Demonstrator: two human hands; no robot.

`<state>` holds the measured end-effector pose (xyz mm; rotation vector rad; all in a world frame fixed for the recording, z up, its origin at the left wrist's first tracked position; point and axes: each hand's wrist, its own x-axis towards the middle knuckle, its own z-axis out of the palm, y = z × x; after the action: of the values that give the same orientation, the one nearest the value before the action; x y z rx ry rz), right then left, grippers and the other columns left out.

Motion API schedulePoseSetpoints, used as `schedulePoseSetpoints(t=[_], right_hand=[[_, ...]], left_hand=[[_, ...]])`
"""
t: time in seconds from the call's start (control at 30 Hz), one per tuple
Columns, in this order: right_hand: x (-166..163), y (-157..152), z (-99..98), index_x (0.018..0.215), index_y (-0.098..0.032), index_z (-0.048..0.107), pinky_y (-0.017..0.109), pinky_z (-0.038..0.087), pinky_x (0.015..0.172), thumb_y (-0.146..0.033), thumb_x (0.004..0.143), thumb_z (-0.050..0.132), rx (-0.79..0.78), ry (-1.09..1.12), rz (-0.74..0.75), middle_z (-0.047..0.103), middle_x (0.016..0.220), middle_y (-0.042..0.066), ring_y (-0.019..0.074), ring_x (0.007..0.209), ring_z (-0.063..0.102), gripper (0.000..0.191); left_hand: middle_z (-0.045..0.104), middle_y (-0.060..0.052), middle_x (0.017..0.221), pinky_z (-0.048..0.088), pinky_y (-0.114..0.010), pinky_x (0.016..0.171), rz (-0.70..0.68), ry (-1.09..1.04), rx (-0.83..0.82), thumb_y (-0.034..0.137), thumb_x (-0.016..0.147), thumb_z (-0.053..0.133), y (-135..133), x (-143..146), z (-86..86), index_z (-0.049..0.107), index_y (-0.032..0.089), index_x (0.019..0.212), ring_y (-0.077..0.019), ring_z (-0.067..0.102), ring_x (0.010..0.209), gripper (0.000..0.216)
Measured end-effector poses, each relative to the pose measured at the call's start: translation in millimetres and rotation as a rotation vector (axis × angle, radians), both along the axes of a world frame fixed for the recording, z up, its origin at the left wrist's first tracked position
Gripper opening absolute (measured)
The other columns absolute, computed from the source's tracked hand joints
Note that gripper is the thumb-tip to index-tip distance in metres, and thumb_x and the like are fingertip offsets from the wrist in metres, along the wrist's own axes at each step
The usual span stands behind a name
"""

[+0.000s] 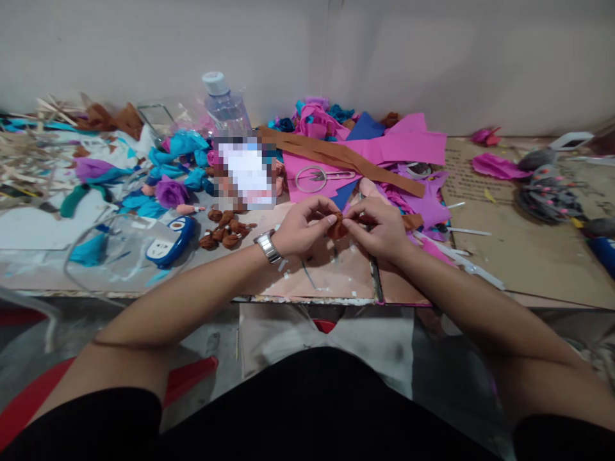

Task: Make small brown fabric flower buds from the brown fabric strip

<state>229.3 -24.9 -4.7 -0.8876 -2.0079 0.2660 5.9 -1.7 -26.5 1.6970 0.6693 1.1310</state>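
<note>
Between my two hands, over the front of the table, is a small piece of brown crepe paper (337, 228). My left hand (307, 225), with a metal watch on its wrist, pinches it from the left. From the right, the thumb and fingers of my right hand (377, 225) close on it too. Part of the paper is hidden by the fingers. Left of my left hand lies a heap of small brown paper balls (225, 229). Beyond my hands, thread snips (324, 177) rest on pink paper (408, 146), near a long brown paper strip (350, 159).
A capped plastic bottle (225, 105) stands at the back, behind a blurred bright screen (246, 171). Blue and purple paper flowers (172, 191) and a blue cartoon-faced device (172, 241) lie left. On the right, cardboard (485, 224) carries a dark pincushion-like bundle (545, 195).
</note>
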Motion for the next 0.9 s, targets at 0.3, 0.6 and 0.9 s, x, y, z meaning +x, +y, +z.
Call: schedulePoseSetpoints(t=[0.3, 0.6, 0.9], right_hand=[[-0.5, 0.5, -3.3, 0.097, -0.024, 0.072, 0.039, 0.053, 0.078, -0.032, 0.095, 0.075, -0.031, 0.032, 0.002, 0.077, 0.088, 0.003, 0.0217, 0.08, 0.07, 0.009], [-0.6, -0.9, -4.8, 0.096, -0.024, 0.072, 0.036, 0.055, 0.073, -0.037, 0.096, 0.076, -0.071, 0.038, -0.009, 0.077, 0.089, 0.004, 0.0213, 0.08, 0.07, 0.014], [2.3, 4.7, -8.6, 0.136, -0.029, 0.074, 0.04, 0.056, 0.08, -0.038, 0.102, 0.07, 0.028, -0.07, 0.033, 0.082, 0.102, 0.006, 0.0245, 0.088, 0.073, 0.035]], left_hand=[[0.076, -0.007, 0.101, 0.058, -0.028, 0.08, -0.021, 0.018, 0.04, 0.057, 0.095, 0.078, -1.5, 0.5, 1.6, 0.069, 0.017, 0.106, -0.0153, 0.071, 0.087, 0.042], [0.078, -0.008, 0.103, 0.059, -0.031, 0.082, -0.03, -0.006, -0.034, 0.054, 0.089, 0.086, 1.8, 1.0, -3.3, 0.071, 0.016, 0.106, -0.0169, 0.073, 0.089, 0.044], [0.078, -0.006, 0.104, 0.058, -0.031, 0.083, -0.164, -0.119, -0.143, 0.052, 0.093, 0.085, 3.0, 1.7, -8.0, 0.05, 0.023, 0.127, -0.0175, 0.076, 0.093, 0.056]])
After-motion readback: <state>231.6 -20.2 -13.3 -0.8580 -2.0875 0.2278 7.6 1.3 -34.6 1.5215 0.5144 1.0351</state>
